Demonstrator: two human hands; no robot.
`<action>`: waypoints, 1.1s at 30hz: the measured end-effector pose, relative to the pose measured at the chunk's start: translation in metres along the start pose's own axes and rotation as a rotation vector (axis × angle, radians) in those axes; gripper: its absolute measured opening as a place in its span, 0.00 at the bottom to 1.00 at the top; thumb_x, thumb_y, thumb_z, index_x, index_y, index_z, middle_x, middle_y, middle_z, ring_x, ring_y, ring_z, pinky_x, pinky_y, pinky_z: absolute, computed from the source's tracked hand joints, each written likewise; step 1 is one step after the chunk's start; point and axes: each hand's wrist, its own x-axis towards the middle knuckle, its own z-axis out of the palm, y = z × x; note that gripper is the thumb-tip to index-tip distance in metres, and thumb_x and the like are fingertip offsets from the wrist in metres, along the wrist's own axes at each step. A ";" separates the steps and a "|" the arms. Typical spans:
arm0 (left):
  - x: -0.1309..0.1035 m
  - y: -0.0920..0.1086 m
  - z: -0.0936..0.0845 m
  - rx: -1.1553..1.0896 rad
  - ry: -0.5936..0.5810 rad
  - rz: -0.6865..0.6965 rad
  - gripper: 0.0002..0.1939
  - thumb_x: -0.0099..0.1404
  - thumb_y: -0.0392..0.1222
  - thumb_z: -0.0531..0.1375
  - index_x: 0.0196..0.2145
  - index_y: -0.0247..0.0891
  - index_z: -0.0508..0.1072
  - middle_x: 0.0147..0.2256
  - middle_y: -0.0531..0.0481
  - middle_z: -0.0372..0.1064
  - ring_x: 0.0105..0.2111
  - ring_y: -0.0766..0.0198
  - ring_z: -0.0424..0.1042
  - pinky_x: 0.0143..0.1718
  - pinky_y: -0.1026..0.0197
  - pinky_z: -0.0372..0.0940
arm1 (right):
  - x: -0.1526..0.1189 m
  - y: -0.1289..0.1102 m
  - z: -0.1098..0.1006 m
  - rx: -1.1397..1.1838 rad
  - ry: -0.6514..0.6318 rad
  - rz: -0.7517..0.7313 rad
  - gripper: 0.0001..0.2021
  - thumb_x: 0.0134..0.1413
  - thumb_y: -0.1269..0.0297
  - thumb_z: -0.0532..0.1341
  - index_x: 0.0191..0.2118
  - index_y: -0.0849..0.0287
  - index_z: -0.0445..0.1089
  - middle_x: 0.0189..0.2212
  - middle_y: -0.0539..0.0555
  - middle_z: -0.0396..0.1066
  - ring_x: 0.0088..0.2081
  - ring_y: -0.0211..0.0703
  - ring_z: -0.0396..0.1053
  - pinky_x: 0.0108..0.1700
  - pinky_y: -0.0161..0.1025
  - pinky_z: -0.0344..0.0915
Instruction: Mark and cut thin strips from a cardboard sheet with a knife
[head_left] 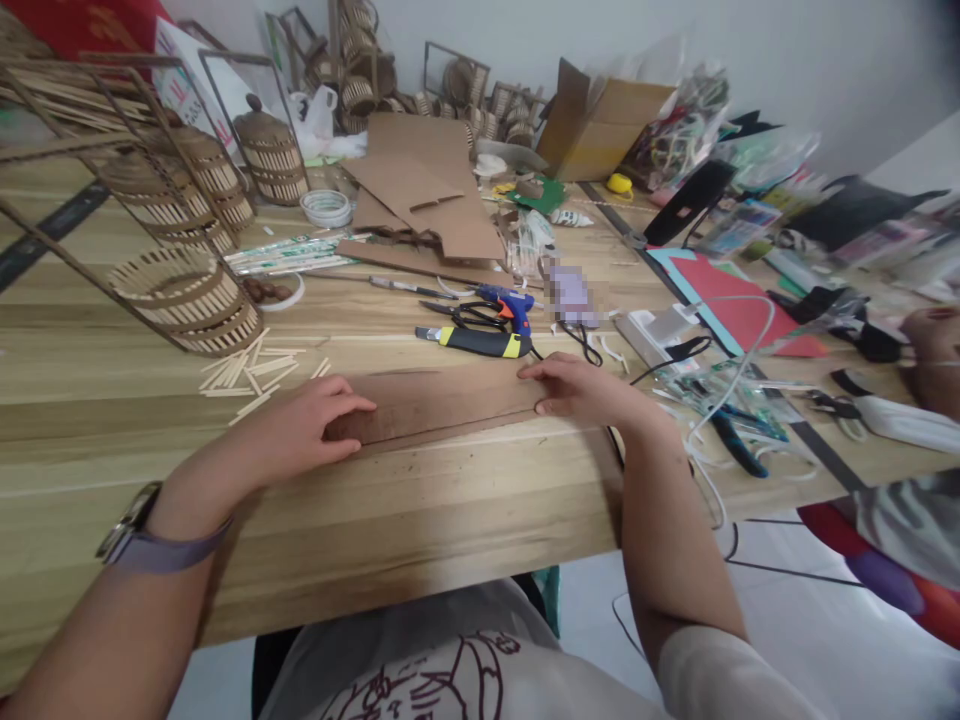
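Note:
A long brown cardboard strip (442,402) lies flat at the front of the wooden table, with a fold or cut line running along its near edge. My left hand (322,420) grips its left end, fingers on top and thumb at the near edge. At the opposite end, my right hand (574,392) has thumb and fingers closed on the strip. Just beyond the strip rests a black and yellow utility knife (484,342). Behind that are black scissors (476,316) and a blue glue gun (511,302).
Short wooden sticks (251,378) are scattered left, beside a slatted basket (187,300). Cardboard sheets (420,180) and an open box (600,115) stand farther back. A power strip (652,338), cables and pliers (739,440) crowd the right, where another person's hand (934,335) shows.

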 end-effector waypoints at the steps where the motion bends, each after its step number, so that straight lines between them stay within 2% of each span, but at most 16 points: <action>1: 0.000 0.000 0.000 0.001 0.000 -0.002 0.23 0.64 0.50 0.58 0.54 0.41 0.76 0.48 0.44 0.69 0.47 0.52 0.72 0.50 0.52 0.65 | 0.000 0.000 0.000 -0.004 0.004 -0.003 0.25 0.52 0.60 0.68 0.57 0.53 0.73 0.49 0.59 0.69 0.50 0.53 0.71 0.57 0.51 0.67; 14: -0.001 0.002 -0.002 -0.017 0.000 0.008 0.21 0.64 0.47 0.60 0.54 0.42 0.75 0.48 0.45 0.69 0.47 0.53 0.71 0.50 0.53 0.66 | 0.000 0.002 0.001 -0.011 0.020 -0.043 0.23 0.53 0.58 0.66 0.56 0.51 0.74 0.49 0.60 0.71 0.51 0.56 0.70 0.56 0.53 0.67; 20: -0.001 0.004 -0.004 -0.021 -0.020 0.005 0.21 0.65 0.47 0.60 0.54 0.42 0.75 0.49 0.45 0.68 0.47 0.54 0.71 0.50 0.53 0.65 | 0.001 0.003 0.002 -0.024 0.047 -0.027 0.23 0.52 0.56 0.66 0.55 0.50 0.75 0.48 0.59 0.72 0.48 0.55 0.72 0.53 0.52 0.70; 33: -0.002 0.005 -0.003 -0.028 0.000 -0.001 0.21 0.64 0.46 0.59 0.54 0.42 0.75 0.49 0.45 0.68 0.47 0.53 0.71 0.49 0.55 0.65 | 0.001 0.005 0.002 -0.020 0.038 -0.039 0.23 0.51 0.55 0.67 0.54 0.50 0.76 0.48 0.59 0.73 0.50 0.57 0.72 0.55 0.54 0.69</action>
